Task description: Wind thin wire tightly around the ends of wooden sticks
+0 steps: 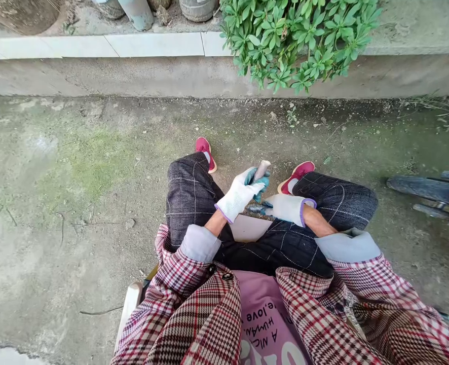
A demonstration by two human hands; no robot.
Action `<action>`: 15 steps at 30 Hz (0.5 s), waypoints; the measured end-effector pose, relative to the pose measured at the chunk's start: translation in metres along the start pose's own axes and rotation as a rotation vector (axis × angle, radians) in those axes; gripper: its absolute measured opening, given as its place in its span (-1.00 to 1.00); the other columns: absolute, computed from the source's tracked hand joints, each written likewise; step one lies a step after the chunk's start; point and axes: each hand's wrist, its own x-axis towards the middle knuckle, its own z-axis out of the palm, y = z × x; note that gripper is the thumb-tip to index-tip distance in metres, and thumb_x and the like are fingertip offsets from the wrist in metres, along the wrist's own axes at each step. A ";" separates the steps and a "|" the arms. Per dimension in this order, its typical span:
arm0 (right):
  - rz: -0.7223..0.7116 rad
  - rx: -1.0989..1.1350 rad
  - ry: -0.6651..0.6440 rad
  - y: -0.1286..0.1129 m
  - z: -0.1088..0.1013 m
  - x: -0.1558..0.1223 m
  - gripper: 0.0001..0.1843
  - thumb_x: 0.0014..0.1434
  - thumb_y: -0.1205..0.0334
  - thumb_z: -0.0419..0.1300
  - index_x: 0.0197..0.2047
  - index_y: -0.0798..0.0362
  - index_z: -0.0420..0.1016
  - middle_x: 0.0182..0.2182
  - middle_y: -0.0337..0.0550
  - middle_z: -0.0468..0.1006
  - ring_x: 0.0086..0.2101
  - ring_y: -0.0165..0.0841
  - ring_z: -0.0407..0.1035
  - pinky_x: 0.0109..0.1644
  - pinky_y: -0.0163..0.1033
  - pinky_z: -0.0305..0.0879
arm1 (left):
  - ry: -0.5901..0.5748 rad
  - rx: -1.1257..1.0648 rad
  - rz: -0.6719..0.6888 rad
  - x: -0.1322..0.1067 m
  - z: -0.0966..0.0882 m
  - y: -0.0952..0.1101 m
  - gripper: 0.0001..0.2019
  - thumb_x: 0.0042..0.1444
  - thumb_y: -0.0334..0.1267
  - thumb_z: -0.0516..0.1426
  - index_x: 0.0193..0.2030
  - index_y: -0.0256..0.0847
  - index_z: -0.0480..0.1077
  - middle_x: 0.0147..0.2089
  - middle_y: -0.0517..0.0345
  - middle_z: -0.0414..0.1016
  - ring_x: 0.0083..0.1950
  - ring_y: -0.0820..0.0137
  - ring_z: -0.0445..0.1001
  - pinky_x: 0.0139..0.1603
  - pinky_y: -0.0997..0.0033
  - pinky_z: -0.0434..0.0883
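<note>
My left hand (pixel 247 190), in a white knit glove with blue-green coated fingers, is closed round a short, pale grey-pink rod with a rounded end (pixel 262 170). The rod points up and away from me; its lower part is hidden in the fist. Just below and to the right, my right hand (pixel 286 209) wears a matching glove with a purple cuff edge. Its fingers close at the near end of a dark, ridged, metallic-looking piece (pixel 254 208). Whether that piece joins the rod cannot be made out. Both hands are between my knees.
I sit with knees apart, a pale surface (pixel 249 228) between my thighs. Ahead runs a low concrete ledge with white tiles (pixel 152 45), pots (pixel 197 9) and a leafy green bush (pixel 296 40). A dark wooden object (pixel 422 188) stands at right; a twig (pixel 101 311) lies left.
</note>
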 end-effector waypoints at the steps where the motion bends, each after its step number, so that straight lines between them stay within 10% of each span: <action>1: 0.012 0.001 0.019 0.000 0.004 0.007 -0.71 0.44 0.07 0.28 0.18 -0.10 0.55 0.20 -0.03 0.55 0.09 -0.12 0.49 0.10 0.05 0.55 | -0.019 -0.036 0.001 -0.005 0.002 0.002 -0.81 0.10 -0.32 0.30 -0.13 -0.26 0.52 -0.42 0.26 0.43 -0.51 0.54 0.29 -0.52 0.51 0.28; 9: 0.055 0.324 0.200 -0.019 0.028 0.055 -0.55 0.30 -0.24 0.29 -0.23 0.02 0.47 -0.52 -0.25 0.45 -0.61 -0.43 0.27 -0.62 -0.32 0.25 | 0.064 -0.583 -0.155 -0.007 -0.013 -0.019 -0.69 0.04 -0.24 0.41 -0.13 -0.19 0.44 -0.42 0.34 0.38 -0.58 0.62 0.21 -0.55 0.54 0.23; 15: 0.026 0.602 -0.144 -0.037 0.028 0.032 -0.48 0.13 -0.25 0.42 -0.22 0.06 0.49 -0.58 -0.33 0.41 -0.69 -0.49 0.19 -0.72 -0.36 0.18 | 0.321 -0.389 -0.250 0.012 -0.024 -0.050 -0.79 0.08 -0.36 0.36 -0.19 -0.23 0.44 -0.39 0.28 0.49 -0.58 0.60 0.29 -0.54 0.53 0.30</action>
